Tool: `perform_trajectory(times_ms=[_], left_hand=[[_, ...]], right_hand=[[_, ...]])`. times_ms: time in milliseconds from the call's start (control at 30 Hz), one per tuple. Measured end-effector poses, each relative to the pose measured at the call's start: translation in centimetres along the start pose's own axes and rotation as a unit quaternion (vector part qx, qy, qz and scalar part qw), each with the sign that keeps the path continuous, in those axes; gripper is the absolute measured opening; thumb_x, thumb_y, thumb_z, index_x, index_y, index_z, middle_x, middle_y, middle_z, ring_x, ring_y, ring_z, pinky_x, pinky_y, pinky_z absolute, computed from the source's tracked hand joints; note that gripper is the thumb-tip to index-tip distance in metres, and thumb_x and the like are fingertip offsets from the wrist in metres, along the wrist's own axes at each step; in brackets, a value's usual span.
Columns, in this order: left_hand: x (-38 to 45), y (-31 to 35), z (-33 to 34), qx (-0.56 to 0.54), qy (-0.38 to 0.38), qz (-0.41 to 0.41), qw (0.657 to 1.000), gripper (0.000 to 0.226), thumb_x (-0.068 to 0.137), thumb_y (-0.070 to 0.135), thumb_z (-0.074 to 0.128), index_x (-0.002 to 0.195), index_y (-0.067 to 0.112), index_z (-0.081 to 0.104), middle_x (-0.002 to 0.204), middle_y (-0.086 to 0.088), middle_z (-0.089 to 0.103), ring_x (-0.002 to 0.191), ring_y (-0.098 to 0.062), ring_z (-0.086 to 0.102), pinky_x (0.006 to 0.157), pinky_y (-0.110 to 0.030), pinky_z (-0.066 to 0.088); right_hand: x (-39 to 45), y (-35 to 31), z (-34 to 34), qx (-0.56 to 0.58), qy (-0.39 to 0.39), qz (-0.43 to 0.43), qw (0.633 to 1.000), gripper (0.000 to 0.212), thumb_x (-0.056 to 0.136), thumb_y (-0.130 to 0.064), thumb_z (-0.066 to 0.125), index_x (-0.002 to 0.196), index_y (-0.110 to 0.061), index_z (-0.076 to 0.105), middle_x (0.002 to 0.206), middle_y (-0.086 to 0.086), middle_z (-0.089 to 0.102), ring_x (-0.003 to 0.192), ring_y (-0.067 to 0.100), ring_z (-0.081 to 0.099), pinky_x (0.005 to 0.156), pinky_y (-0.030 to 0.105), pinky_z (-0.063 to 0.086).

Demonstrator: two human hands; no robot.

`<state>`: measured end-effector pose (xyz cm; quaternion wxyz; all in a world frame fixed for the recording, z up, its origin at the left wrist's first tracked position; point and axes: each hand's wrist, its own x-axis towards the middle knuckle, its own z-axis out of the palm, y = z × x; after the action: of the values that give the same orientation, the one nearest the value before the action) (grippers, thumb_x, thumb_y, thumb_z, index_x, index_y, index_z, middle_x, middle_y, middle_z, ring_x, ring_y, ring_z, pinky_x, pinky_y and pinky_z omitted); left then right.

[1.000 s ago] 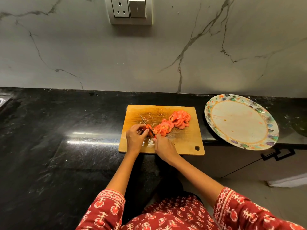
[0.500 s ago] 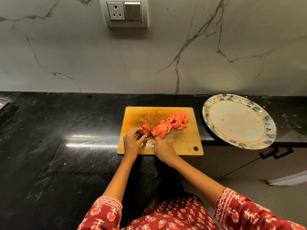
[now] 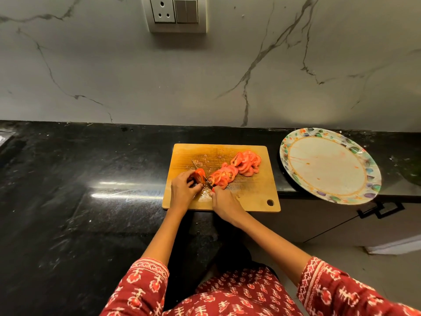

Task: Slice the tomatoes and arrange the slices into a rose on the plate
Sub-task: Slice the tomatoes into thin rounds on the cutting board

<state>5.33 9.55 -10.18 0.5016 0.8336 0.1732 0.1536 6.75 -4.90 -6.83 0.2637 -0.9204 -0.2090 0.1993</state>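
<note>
On the wooden cutting board (image 3: 250, 197) my left hand (image 3: 183, 190) grips a small remaining piece of tomato (image 3: 200, 175) near the board's left side. My right hand (image 3: 224, 202) holds a knife (image 3: 200, 171) whose thin blade runs up and left, just right of that piece. Two heaps of tomato slices lie on the board: a near heap (image 3: 222, 175) beside the blade and a farther heap (image 3: 247, 161) toward the back right. The flower-rimmed plate (image 3: 330, 166) sits to the right, bare apart from red juice smears, hanging over the counter edge.
The board lies on a black stone counter (image 3: 91, 190) against a marble wall with a socket and switch plate (image 3: 177, 13). A cabinet with a black handle (image 3: 380, 210) is below the plate. Wet seeds and juice speckle the board's back left.
The tomato piece under my left hand has shrunk and the near slice heap has grown slightly. The knife blade stays against the piece. The camera has tilted a little.
</note>
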Motion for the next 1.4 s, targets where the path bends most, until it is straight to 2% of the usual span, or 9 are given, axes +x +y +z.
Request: perform_trajectory(times_ms=[167,433,567,700,833,1067,1200,1400], left_hand=[[0.0,-0.5,-0.2,-0.005,0.002,0.016,1.0,0.05,0.069,-0.004,0.076,0.116,0.002,0.06,0.114,-0.013,0.061,0.102,-0.016,0.059,0.089,-0.023,0.048],[0.0,-0.7,0.0,-0.003,0.013,0.015,1.0,0.05,0.07,-0.002,0.075,0.117,0.002,0.06,0.113,-0.014,0.062,0.101,-0.014,0.058,0.088,-0.021,0.048],[-0.1,-0.8,-0.1,0.001,0.006,0.024,1.0,0.049,0.07,-0.002,0.076,0.116,0.003,0.061,0.113,-0.012,0.061,0.102,-0.014,0.058,0.089,-0.024,0.049],[-0.1,-0.9,-0.2,-0.002,0.009,0.016,1.0,0.049,0.07,-0.001,0.076,0.116,0.003,0.061,0.112,-0.013,0.062,0.101,-0.015,0.059,0.087,-0.02,0.048],[-0.2,-0.8,-0.1,-0.002,0.01,0.014,1.0,0.05,0.072,-0.002,0.074,0.119,0.002,0.059,0.114,-0.014,0.061,0.103,-0.019,0.059,0.089,-0.022,0.047],[-0.5,-0.8,-0.1,0.021,0.012,0.036,0.999,0.048,0.072,-0.002,0.074,0.117,0.0,0.06,0.113,-0.015,0.061,0.104,-0.021,0.06,0.089,-0.02,0.047],[-0.5,-0.8,0.0,0.019,0.02,0.035,0.999,0.047,0.073,-0.001,0.073,0.118,0.001,0.06,0.111,-0.016,0.062,0.102,-0.021,0.061,0.088,-0.021,0.049],[-0.9,-0.6,-0.1,0.036,0.009,0.06,0.998,0.044,0.074,-0.001,0.072,0.117,0.001,0.06,0.109,-0.014,0.062,0.101,-0.019,0.06,0.089,-0.029,0.052]], right_hand=[[-0.7,0.7,-0.1,0.007,-0.024,-0.003,1.0,0.027,0.101,-0.024,0.033,0.104,-0.003,0.05,0.097,0.019,0.061,0.09,0.033,0.056,0.072,0.037,0.041],[0.5,-0.1,-0.1,0.004,-0.02,-0.001,1.0,0.028,0.102,-0.024,0.031,0.106,-0.002,0.049,0.101,0.021,0.06,0.094,0.035,0.056,0.066,0.033,0.033],[-0.3,0.5,0.4,0.009,-0.017,-0.004,1.0,0.026,0.101,-0.023,0.032,0.11,-0.004,0.048,0.1,0.021,0.061,0.095,0.036,0.057,0.068,0.033,0.035],[0.0,0.1,0.0,-0.012,-0.027,0.003,1.0,0.027,0.101,-0.024,0.031,0.109,-0.004,0.048,0.101,0.021,0.06,0.095,0.037,0.056,0.07,0.038,0.038],[1.0,-0.2,-0.4,-0.02,-0.037,0.005,0.999,0.028,0.101,-0.023,0.032,0.109,-0.003,0.049,0.106,0.023,0.059,0.1,0.038,0.055,0.072,0.037,0.038],[-0.1,0.3,0.2,0.01,-0.035,-0.008,0.999,0.024,0.1,-0.022,0.034,0.102,-0.004,0.05,0.096,0.02,0.059,0.089,0.034,0.056,0.071,0.037,0.041],[0.9,-0.6,-0.1,0.013,-0.047,0.001,0.999,0.024,0.101,-0.022,0.033,0.1,-0.004,0.048,0.09,0.018,0.055,0.08,0.025,0.047,0.069,0.035,0.038],[0.4,0.1,0.1,0.007,-0.038,0.005,0.999,0.027,0.101,-0.022,0.033,0.104,-0.002,0.05,0.101,0.023,0.059,0.095,0.036,0.056,0.072,0.037,0.04]])
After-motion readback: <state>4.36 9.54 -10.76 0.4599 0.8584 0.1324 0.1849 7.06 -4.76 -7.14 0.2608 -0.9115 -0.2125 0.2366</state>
